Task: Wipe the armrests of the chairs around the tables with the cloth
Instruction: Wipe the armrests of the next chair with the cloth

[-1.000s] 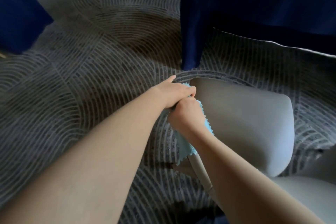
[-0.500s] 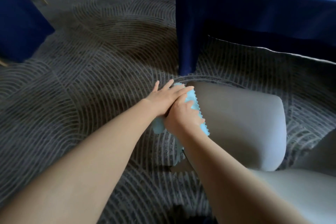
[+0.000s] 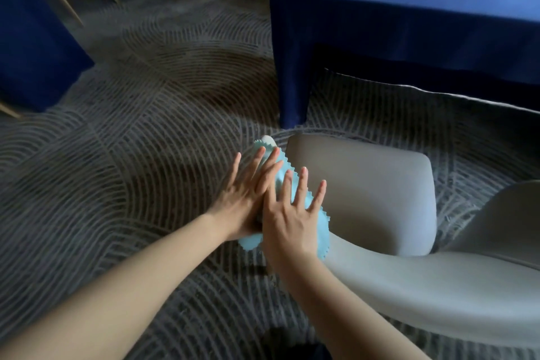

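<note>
Head view. A light-blue cloth [image 3: 321,231] with a zigzag edge lies draped over the left armrest [image 3: 267,140] of a grey chair [image 3: 365,193], only the armrest's rounded tip showing beyond it. The left hand [image 3: 248,199] and right hand [image 3: 292,219] lie side by side on top of the cloth, both flat with fingers straight and spread, pressing it against the armrest; cloth edges show beside the right hand and under the left wrist. Beyond the chair stands a blue-draped desk [image 3: 409,9], on patterned carpet [image 3: 146,126].
</note>
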Motion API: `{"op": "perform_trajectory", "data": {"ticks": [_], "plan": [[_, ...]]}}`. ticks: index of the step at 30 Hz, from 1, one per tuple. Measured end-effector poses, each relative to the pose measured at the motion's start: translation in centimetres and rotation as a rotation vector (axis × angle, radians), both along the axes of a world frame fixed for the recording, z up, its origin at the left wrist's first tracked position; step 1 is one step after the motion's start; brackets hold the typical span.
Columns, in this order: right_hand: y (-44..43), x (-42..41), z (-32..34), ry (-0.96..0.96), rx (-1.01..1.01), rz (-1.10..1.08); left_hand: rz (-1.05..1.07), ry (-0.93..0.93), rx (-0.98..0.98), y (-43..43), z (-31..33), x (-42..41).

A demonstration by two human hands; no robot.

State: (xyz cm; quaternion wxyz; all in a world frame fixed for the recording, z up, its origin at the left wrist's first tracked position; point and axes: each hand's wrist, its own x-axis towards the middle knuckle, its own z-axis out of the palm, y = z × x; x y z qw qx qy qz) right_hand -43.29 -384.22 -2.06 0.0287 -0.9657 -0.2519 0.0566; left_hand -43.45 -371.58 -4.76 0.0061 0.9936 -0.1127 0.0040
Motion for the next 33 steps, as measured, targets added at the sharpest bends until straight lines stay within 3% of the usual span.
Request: {"op": "perform_trajectory", "data": {"ticks": [10,24,33], "plan": [[-8.9,-3.5,-0.4,-0.116,0.105,0.138,-0.011,-0.105,0.080,-8.2,1.9,-4.3],[-22.6,-3.7,-2.1,-0.441,0.112,0.303,0.042,-0.316,-0.098,-21.1,0.3,-6.6],[-31.1,-1.0,-2.3,-0.493,0.176,0.380,-0.038,-0.261,-0.166,-29.0,0.5,-4.4]]}}
